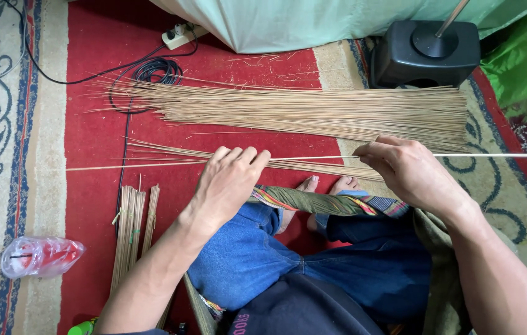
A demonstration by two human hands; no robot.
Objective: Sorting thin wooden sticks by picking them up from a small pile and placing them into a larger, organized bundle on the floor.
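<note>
While the thin stick is lying left-to-right across the knees, I am pinching it in my right hand; my left hand is curling loosely over it.

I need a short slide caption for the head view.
Both hands hold one thin stick above a red carpet.

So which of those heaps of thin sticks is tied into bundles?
The tied bundles by the person's left forearm, lying lengthwise toward the camera. The big pile farther away and the few sticks under the left hand lie loose, crosswise.
</note>
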